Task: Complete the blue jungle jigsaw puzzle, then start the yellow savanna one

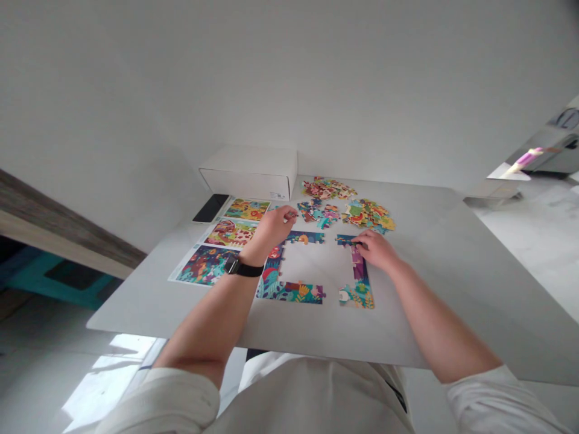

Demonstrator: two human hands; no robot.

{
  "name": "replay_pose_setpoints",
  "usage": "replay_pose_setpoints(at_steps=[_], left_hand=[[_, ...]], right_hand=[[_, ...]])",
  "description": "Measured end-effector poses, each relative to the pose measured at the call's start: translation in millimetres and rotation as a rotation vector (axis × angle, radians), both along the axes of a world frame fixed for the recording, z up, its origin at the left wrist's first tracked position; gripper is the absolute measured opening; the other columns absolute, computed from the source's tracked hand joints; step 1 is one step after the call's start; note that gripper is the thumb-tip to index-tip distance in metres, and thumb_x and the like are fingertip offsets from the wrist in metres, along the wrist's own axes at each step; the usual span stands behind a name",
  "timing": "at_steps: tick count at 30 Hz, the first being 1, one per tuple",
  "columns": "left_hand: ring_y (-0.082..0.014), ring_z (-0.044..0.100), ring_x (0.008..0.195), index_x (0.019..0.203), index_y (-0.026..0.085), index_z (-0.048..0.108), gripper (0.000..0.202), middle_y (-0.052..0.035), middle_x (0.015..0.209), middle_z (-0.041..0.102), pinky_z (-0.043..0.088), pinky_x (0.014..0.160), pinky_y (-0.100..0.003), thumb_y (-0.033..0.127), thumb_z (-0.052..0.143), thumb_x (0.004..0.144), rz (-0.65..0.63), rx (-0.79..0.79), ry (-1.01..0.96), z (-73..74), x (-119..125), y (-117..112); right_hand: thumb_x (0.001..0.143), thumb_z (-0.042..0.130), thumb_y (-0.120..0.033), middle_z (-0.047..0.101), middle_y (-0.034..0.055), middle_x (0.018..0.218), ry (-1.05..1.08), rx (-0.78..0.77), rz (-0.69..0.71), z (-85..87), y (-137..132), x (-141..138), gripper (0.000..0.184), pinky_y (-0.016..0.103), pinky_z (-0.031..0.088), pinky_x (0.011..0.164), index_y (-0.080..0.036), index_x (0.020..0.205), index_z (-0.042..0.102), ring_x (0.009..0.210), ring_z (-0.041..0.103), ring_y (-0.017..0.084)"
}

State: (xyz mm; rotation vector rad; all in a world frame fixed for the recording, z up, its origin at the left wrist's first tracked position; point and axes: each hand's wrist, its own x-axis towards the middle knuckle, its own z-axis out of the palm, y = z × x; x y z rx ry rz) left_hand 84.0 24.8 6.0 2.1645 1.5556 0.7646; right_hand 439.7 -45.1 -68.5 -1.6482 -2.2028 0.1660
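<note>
A partly built jigsaw frame (294, 292) lies on the white table (434, 289), with left, bottom and right border strips joined. My left hand (271, 229), with a black watch on the wrist, hovers over the frame's top left corner, fingers pinched on a small piece. My right hand (377, 248) rests on the right border strip (359, 283), fingertips pressing a piece at the top right corner. Loose colourful pieces (346, 205) lie in piles just beyond both hands.
Three printed picture cards (226, 232) lie in a row left of the puzzle. A white box (251, 172) stands against the wall, a black phone (210, 208) beside it. The table's near edge runs just above my lap.
</note>
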Motion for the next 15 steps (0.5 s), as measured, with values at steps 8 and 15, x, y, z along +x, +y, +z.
replay_pose_setpoints(at_steps=[8,15], left_hand=[[-0.0291,0.071,0.116,0.144,0.019,0.06,0.052,-0.0141,0.127,0.076,0.052,0.102,-0.038,0.021,0.062,0.093,0.028,0.016,0.186,-9.8,27.0,72.9],[-0.037,0.068,0.126,0.148,0.011,0.054,0.054,-0.0269,0.128,0.072,0.052,0.102,-0.042,0.02,0.059,0.095,0.06,-0.096,0.395,-33.8,55.3,104.5]], right_hand=[[0.095,0.064,-0.018,0.071,0.0098,0.112,-0.015,0.007,-0.015,-1.8,-2.2,-1.2,0.028,0.042,0.054,0.104,-0.025,0.116,0.082,0.109,0.067,0.026],[0.096,0.063,-0.017,0.072,0.0092,0.113,-0.01,0.004,-0.029,-2.9,-2.7,-2.6,0.028,0.041,0.053,0.104,-0.026,0.115,0.082,0.108,0.067,0.025]])
